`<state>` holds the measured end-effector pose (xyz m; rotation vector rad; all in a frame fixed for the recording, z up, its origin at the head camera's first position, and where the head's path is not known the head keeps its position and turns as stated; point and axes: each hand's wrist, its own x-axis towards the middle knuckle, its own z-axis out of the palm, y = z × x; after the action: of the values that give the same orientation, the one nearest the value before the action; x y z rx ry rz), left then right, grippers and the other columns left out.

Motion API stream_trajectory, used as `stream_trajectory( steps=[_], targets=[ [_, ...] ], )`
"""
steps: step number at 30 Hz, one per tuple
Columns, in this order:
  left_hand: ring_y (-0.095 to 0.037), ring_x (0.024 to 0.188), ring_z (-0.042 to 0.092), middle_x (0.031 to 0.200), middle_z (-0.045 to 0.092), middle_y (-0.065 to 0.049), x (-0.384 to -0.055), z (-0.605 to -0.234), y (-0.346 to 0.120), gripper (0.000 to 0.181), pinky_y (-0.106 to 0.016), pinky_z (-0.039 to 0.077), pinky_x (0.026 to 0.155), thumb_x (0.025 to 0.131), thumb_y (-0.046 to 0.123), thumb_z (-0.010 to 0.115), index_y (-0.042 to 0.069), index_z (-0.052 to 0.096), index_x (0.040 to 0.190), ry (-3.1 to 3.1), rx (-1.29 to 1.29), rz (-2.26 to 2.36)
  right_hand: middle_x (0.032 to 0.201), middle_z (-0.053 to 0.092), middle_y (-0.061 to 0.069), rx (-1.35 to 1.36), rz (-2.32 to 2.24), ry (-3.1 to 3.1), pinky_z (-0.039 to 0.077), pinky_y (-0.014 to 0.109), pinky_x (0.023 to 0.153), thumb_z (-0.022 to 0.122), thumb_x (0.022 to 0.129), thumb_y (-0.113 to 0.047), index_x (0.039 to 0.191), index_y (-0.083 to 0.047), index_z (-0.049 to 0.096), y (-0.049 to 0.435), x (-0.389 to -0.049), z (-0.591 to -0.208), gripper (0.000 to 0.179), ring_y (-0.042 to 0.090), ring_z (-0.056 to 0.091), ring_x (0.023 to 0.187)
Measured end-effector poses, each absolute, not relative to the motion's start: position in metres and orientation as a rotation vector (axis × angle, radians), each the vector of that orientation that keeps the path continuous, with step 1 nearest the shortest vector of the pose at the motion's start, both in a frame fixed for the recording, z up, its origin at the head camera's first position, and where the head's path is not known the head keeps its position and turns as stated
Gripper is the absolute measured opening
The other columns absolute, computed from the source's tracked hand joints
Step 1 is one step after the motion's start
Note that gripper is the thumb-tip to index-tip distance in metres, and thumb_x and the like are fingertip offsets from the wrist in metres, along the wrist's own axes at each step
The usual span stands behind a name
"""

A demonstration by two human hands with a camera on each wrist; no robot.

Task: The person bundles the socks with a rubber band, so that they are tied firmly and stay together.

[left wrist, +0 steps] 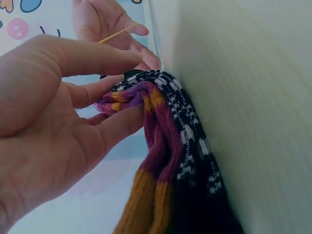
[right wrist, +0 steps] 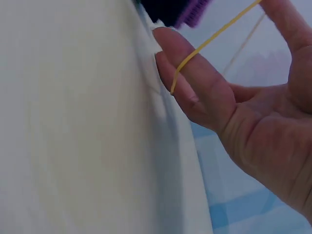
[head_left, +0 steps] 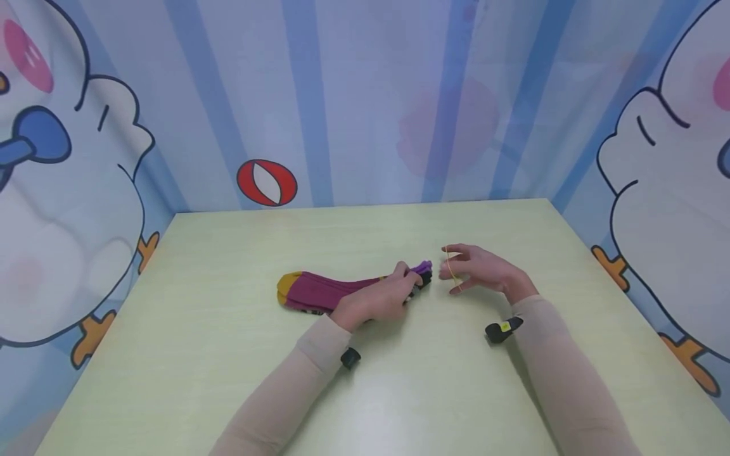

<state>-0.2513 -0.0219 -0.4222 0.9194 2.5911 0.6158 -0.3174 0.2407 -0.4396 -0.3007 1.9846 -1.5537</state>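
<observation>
A bundle of socks (head_left: 322, 291) lies lengthwise on the table: maroon with mustard toes, together with black-and-white patterned ones. My left hand (head_left: 388, 296) grips the bundle near its right end, where purple and black cuffs stick out past the fingers. In the left wrist view, thumb and fingers close around the folded patterned socks (left wrist: 190, 141). Just right of the cuffs, my right hand (head_left: 485, 269) has its fingers spread, apart from the socks. A thin yellow rubber band (right wrist: 229, 25) is stretched across its thumb and fingers.
The pale table (head_left: 228, 386) has a striped blue backdrop (head_left: 371, 101) behind it and cartoon-printed panels at both sides. Each wrist carries a small black camera, the right one (head_left: 499, 332) close over the tabletop.
</observation>
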Motion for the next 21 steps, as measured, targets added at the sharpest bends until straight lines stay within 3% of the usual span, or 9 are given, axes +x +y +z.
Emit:
stream_trajectory(
  steps=[6, 8, 10, 14, 19, 21],
  targets=[
    [-0.014, 0.109, 0.05, 0.143, 0.03, -0.011, -0.252, -0.425, -0.023, 0.056, -0.023, 0.044, 0.081, 0.094, -0.004, 0.055, 0.007, 0.041, 0.148, 2.572, 0.963, 0.606, 0.151, 0.025, 0.031, -0.278, -1.629, 1.909, 0.054, 0.053, 0.087, 0.065, 0.097, -0.022, 0.158, -0.004, 0.008, 0.222, -0.313, -0.445, 0.086, 0.048, 0.041, 0.133],
    [-0.013, 0.102, 0.053, 0.144, 0.027, -0.011, -0.252, -0.426, -0.024, 0.058, -0.022, 0.044, 0.077, 0.093, -0.005, 0.056, 0.005, 0.039, 0.148, 2.559, 0.995, 0.611, 0.152, 0.024, 0.03, -0.283, -1.63, 1.909, 0.054, 0.053, 0.087, 0.068, 0.095, -0.024, 0.158, -0.004, 0.007, 0.216, -0.311, -0.444, 0.09, 0.047, 0.041, 0.132],
    [-0.012, 0.085, 0.054, 0.144, 0.025, -0.01, -0.252, -0.425, -0.025, 0.061, -0.022, 0.043, 0.067, 0.092, -0.007, 0.056, 0.005, 0.038, 0.149, 2.539, 1.022, 0.623, 0.151, 0.024, 0.03, -0.283, -1.639, 1.902, 0.054, 0.053, 0.087, 0.069, 0.095, -0.024, 0.158, -0.004, 0.007, 0.211, -0.31, -0.443, 0.091, 0.046, 0.042, 0.13],
    [-0.009, 0.055, 0.04, 0.146, 0.023, -0.011, -0.251, -0.423, -0.026, 0.069, -0.022, 0.035, 0.051, 0.09, -0.009, 0.056, 0.004, 0.031, 0.153, 2.517, 1.058, 0.613, 0.149, 0.026, 0.03, -0.289, -1.647, 1.904, 0.054, 0.051, 0.088, 0.07, 0.094, -0.022, 0.158, -0.004, 0.008, 0.202, -0.308, -0.443, 0.091, 0.042, 0.047, 0.124],
    [-0.009, 0.052, 0.041, 0.16, 0.011, -0.014, -0.251, -0.423, -0.027, 0.077, -0.021, 0.036, 0.048, 0.092, -0.007, 0.057, 0.004, 0.019, 0.158, 2.478, 1.069, 0.586, 0.148, 0.026, 0.032, -0.31, -1.674, 1.877, 0.054, 0.051, 0.087, 0.07, 0.093, -0.016, 0.158, -0.004, 0.009, 0.194, -0.305, -0.442, 0.09, 0.039, 0.052, 0.118],
    [-0.009, 0.06, 0.046, 0.16, 0.013, -0.014, -0.252, -0.424, -0.027, 0.071, -0.02, 0.041, 0.056, 0.091, -0.007, 0.056, 0.002, 0.027, 0.155, 2.459, 1.104, 0.583, 0.147, 0.027, 0.033, -0.317, -1.687, 1.867, 0.055, 0.051, 0.086, 0.069, 0.093, -0.014, 0.158, -0.003, 0.009, 0.192, -0.304, -0.441, 0.09, 0.038, 0.054, 0.116]
  ],
)
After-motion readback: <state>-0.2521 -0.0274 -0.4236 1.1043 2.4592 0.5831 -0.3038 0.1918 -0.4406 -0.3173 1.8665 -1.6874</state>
